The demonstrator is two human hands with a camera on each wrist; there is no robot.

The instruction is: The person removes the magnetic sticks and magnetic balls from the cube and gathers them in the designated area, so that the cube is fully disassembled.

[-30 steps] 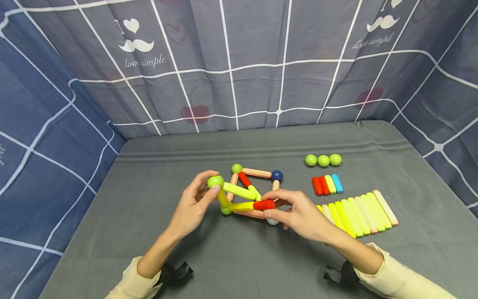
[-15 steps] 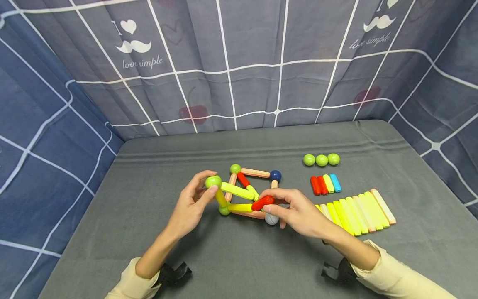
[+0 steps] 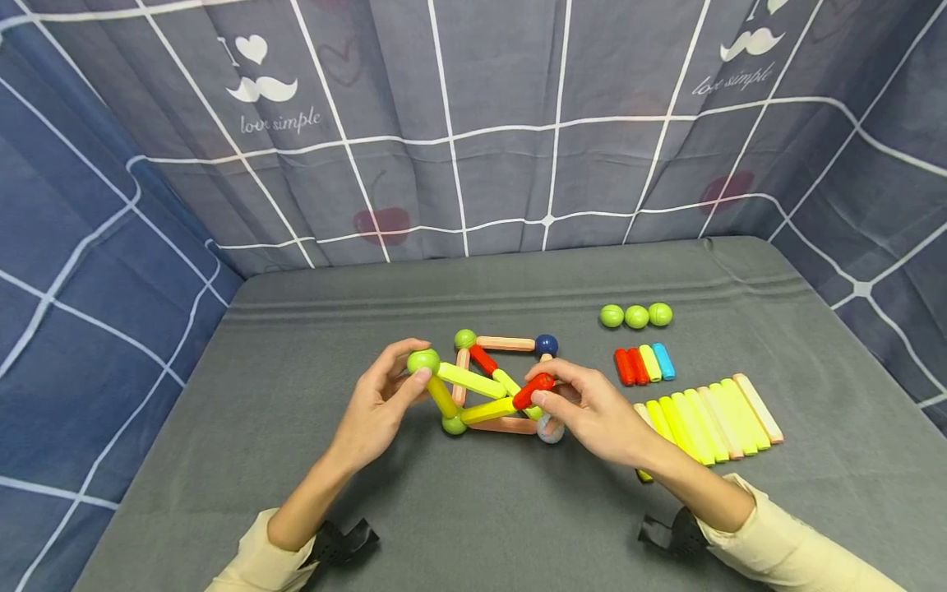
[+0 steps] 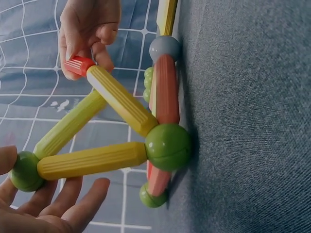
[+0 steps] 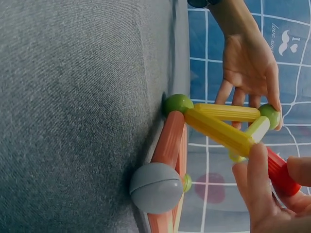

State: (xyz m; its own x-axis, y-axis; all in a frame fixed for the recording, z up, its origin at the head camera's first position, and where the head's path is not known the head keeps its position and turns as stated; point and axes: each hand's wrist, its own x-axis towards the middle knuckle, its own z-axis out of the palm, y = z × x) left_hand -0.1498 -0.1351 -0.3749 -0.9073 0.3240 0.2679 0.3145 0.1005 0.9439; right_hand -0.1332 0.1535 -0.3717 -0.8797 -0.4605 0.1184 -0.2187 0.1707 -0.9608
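My left hand pinches a green ball of a toy frame of sticks and balls. A yellow stick joins that ball to a lower green ball at the base corner. With thumb and fingers, my right hand pinches a short red stick. The red stick meets the end of a slanting yellow stick rising from the lower ball. A yellow-green stick runs from the held ball toward my right fingers. Pinkish sticks, a grey ball and a dark blue ball form the base.
Right of the frame lies a row of long yellow and pale sticks. Short red, yellow and blue sticks lie behind them, with three green balls farther back. A patterned curtain hangs beyond the grey cloth.
My right hand has tilted the red stick, then shifted slightly right and up with it, and the slanting yellow stick now rises more. My left hand keeps hold of the green ball.
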